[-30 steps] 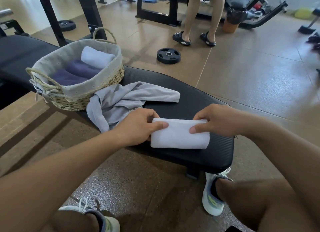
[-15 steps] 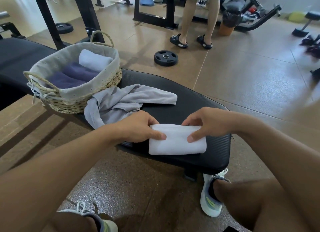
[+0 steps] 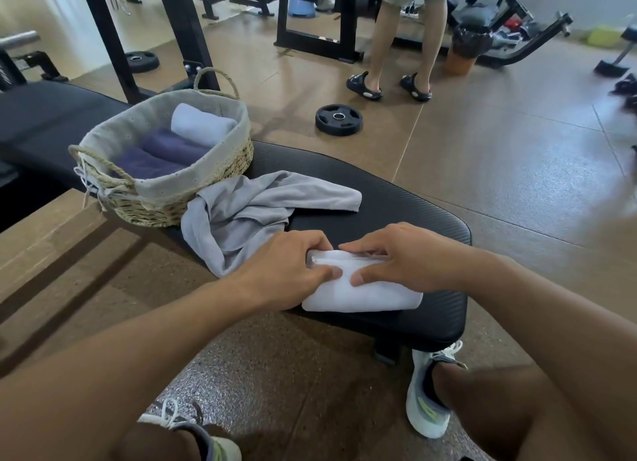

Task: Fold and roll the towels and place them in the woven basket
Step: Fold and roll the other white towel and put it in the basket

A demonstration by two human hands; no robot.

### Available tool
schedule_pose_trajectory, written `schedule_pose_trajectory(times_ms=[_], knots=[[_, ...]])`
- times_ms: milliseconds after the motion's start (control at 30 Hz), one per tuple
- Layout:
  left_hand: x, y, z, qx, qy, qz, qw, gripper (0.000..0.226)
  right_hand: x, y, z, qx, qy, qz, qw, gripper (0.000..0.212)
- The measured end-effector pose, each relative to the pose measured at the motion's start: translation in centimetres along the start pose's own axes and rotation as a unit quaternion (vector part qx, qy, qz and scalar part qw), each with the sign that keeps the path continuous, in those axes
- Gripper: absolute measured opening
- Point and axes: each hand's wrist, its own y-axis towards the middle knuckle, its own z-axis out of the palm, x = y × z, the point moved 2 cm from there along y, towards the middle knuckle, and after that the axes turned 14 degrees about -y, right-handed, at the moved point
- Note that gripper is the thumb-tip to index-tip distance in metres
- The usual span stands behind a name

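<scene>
Two towels share my bench point(image 3: 396, 198): a grey towel point(image 3: 248, 215) lies crumpled at its middle, touching the woven basket point(image 3: 179, 198) on the left end, awaiting its turn. Three rolls sit inside the basket already. At the bench's near edge lies the folded white towel point(image 3: 362, 296). My left hand point(image 3: 286, 271) and right hand point(image 3: 403, 257) curl over its far edge, fingers bent, thumbs pressing the top, likely to begin rolling it tight.

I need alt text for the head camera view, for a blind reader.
Both hands, left hand and right hand, grip a folded white towel on a black bench. Behind lie a crumpled grey towel and a woven basket of rolled towels.
</scene>
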Motion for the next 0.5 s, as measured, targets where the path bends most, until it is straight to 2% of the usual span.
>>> schedule_pose_trajectory(times_ms=[167,333,500], knots=[[0.2,-0.9,0.2,-0.043,-0.039,-0.017,0.998,0.013,0.7,0.3,0.0,-0.014,-0.001,-0.028,0.999,0.041],[0.4,-1.8,-1.1,-0.079,-0.071,-0.009,0.994,0.014,1.1,0.4,-0.2,-0.007,0.025,-0.06,0.998,0.053],[0.6,-2.9,-2.8,-0.073,-0.1,0.021,0.992,0.015,1.8,0.4,0.0,-0.001,0.051,-0.056,0.997,0.064]])
